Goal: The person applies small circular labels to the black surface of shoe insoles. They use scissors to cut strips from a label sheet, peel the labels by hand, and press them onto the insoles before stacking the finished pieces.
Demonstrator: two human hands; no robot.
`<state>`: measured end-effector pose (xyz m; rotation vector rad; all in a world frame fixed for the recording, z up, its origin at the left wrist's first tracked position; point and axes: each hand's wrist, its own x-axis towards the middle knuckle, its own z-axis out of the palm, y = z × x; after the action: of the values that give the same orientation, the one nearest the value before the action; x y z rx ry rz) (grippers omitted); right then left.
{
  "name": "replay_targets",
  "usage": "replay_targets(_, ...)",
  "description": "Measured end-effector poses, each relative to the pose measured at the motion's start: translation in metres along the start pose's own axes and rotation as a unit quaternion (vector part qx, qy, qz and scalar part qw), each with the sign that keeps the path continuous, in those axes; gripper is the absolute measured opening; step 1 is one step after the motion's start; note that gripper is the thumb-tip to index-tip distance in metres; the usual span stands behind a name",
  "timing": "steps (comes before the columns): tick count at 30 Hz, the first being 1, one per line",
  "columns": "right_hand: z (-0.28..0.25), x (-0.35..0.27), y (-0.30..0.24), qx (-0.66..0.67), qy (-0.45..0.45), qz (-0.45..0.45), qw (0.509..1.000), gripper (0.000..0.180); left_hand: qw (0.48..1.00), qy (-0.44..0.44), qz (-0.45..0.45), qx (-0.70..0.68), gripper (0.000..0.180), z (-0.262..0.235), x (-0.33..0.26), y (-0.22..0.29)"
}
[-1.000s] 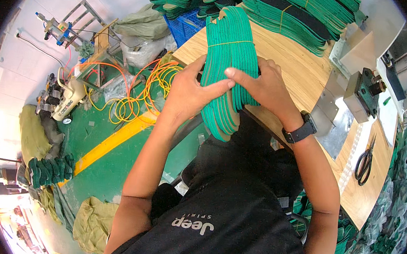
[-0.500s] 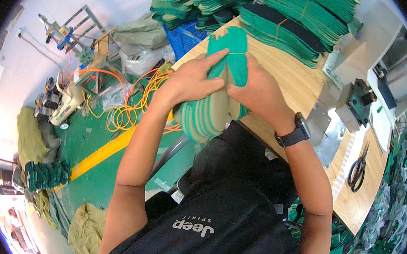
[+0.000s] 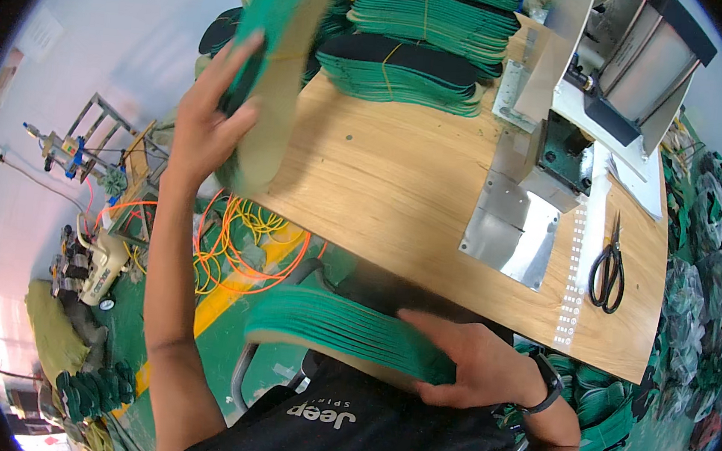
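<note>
My left hand (image 3: 207, 122) is up at the far left of the table, closed on a bundle of shoe insoles (image 3: 281, 103). That bundle stands on end, tilted, its broad beige face showing and green behind, somewhat smeared by motion. Low in front of my body, my right hand (image 3: 486, 370) grips a second stack of insoles (image 3: 326, 326) by its right end. The stack lies sideways over my lap, green edges fanned in a curve, beige underneath. Some fingers of the right hand are hidden by the stack.
On the wooden table (image 3: 365, 183) banded insole stacks (image 3: 400, 70) stand at the back. A pneumatic press (image 3: 641, 70) with a metal plate (image 3: 515, 230) is at the right, near black-handled scissors (image 3: 607, 273). Orange and yellow hoses (image 3: 247, 250) coil on the floor. Bagged insoles (image 3: 699, 289) are piled far right.
The two hands were together around insoles over the table's near edge. They have parted: the left went up and left with one bundle, the right came down toward my lap with the other.
</note>
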<state>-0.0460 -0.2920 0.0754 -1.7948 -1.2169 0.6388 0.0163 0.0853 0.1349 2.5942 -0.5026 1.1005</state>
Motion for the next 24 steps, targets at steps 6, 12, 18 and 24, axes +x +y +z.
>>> replay_targets(6, -0.022, 0.002, -0.010, -0.097, 0.070, 0.054, 0.991, 0.072, 0.971, -0.023, 0.220, 0.089, 0.072, 0.087, 0.115, 0.010)
replay_targets(12, -0.025, -0.005, 0.014, -0.153, 0.203, 0.064, 0.965, 0.069, 0.958, -0.178, 0.221, 0.032, 0.070, 0.158, 0.098, -0.029)
replay_targets(18, -0.015, 0.005, 0.031, -0.051, 0.326, 0.173, 0.928, 0.067, 0.948, -0.131, -0.183, -0.226, 0.029, 0.111, 0.035, 0.045)
replay_targets(24, 0.025, 0.035, 0.044, 0.013, 0.278, 0.017, 0.960, 0.070, 0.899, -0.207, -0.158, -0.352, 0.063, 0.074, -0.047, 0.136)
